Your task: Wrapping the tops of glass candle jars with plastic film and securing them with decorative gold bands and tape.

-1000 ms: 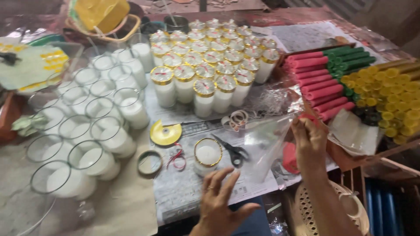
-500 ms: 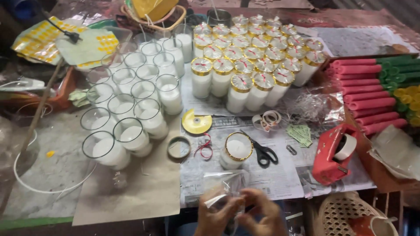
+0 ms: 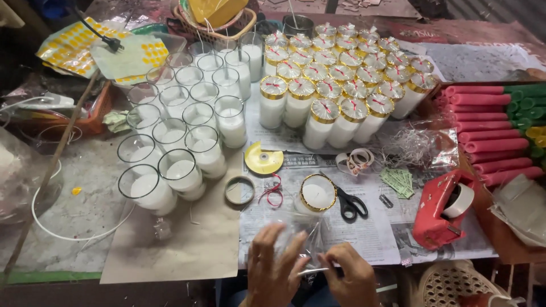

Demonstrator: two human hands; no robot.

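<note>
Together, both hands [image 3: 310,273] pinch the clear plastic bag [image 3: 296,233] between them.

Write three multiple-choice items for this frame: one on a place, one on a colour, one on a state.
1. Where do the scissors lie?
A. right of the gold-rimmed candle glass
B. in the basket
C. on the foam rolls

2. What colour is the tape dispenser?
A. blue
B. red
C. white

3. What are the left hand and right hand doing?
A. resting flat on the table
B. holding a clear plastic bag between them
C. gripping the scissors

Answers: 1 A, the black handles sit just right of that glass. 2 B, its body is red. 3 B, both hands pinch the crinkled film.
</note>
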